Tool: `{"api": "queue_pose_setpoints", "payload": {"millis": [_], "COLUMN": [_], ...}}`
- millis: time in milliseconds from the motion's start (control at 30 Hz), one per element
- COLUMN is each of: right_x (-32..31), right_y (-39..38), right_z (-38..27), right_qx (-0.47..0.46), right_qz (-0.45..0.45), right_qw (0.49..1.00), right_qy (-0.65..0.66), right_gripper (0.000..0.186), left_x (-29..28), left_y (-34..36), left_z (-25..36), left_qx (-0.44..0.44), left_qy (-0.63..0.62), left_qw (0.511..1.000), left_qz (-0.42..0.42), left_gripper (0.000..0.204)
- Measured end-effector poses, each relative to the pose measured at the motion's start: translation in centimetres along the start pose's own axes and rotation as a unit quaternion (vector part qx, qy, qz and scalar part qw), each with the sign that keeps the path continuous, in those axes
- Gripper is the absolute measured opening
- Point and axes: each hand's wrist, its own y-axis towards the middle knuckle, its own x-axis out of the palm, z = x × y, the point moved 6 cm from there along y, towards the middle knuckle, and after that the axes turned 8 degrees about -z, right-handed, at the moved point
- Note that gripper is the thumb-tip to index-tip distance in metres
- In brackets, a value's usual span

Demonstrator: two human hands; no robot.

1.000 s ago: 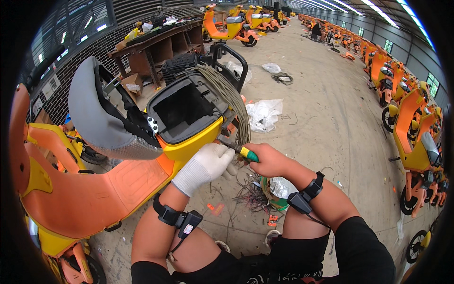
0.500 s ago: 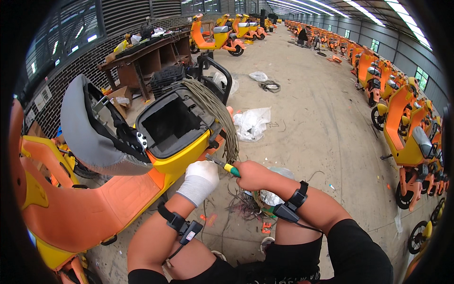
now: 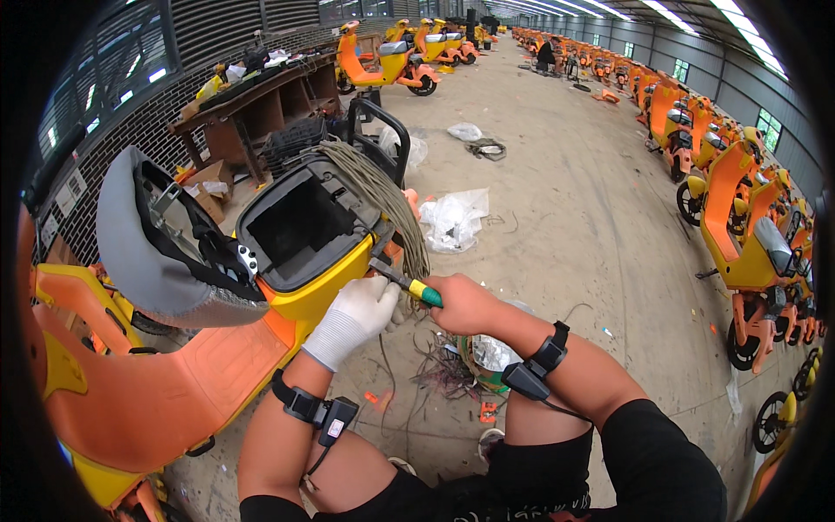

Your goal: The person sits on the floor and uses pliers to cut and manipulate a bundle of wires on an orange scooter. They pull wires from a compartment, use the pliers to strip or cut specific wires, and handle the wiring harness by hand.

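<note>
Under the raised grey seat (image 3: 165, 252), the open compartment (image 3: 304, 276) of the scooter (image 3: 165, 383) was dark inside, and its contents could not be told. A green container (image 3: 489, 380) on the floor held a silver sheet (image 3: 496, 351). Pale writing was on the black clothing (image 3: 539, 478). Beside the scooter's yellow body, the hand tool (image 3: 414, 285) slanted, its metal end toward upper left. The right hand (image 3: 463, 304) wrapped its fingers around the green grip; the gloved left hand (image 3: 358, 311) had bent fingers, but I could not tell what they pinched.

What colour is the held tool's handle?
The handle shows yellow and green, clearest in the head view.
</note>
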Motion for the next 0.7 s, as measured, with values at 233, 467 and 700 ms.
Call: {"api": "queue_pose_setpoints", "payload": {"millis": [233,467,700], "right_x": [-1.9,-1.4,-0.9], "right_y": [-0.9,-1.3,-0.4], "right_z": [-2.6,-4.2,-3.6], "right_qx": [-0.165,-0.262,-0.219], "right_qz": [0.020,0.052,0.033], "right_qw": [0.979,0.955,0.969], "right_qy": [0.116,0.130,0.112], "right_gripper": [0.031,0.036,0.046], "left_x": [1.6,3.4,0.2], "left_y": [-2.3,-4.1,-4.3], "left_z": [1.4,3.3,2.8], "left_qx": [0.123,0.141,0.081], "left_qy": [-0.500,-0.650,-0.386], "left_qw": [0.840,0.700,0.915], "left_qz": [-0.172,-0.260,-0.087], "left_gripper": [0.043,0.054,0.040]}}
